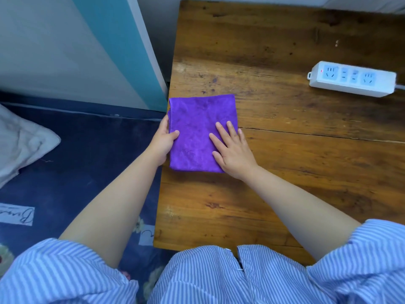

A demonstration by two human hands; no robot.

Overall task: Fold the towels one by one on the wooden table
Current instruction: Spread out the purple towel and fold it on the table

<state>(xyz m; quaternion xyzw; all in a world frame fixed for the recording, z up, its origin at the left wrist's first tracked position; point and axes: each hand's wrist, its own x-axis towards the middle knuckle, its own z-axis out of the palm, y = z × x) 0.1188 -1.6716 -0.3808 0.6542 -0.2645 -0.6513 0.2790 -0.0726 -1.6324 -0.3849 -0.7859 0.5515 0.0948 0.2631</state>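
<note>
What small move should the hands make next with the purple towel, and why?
Probably lift the folded purple towel off and set it aside. It already lies as a compact rectangle at the left edge of the wooden table. The left hand grips its left edge, thumb on top, and the right hand presses flat on it, so this fold looks finished.

Towel on table, power strip far right.

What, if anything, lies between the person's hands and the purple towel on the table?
Nothing visible does. The right hand lies flat on the purple towel, and the left hand grips its left edge at the side of the wooden table. The power strip sits well off to the far right.
</note>
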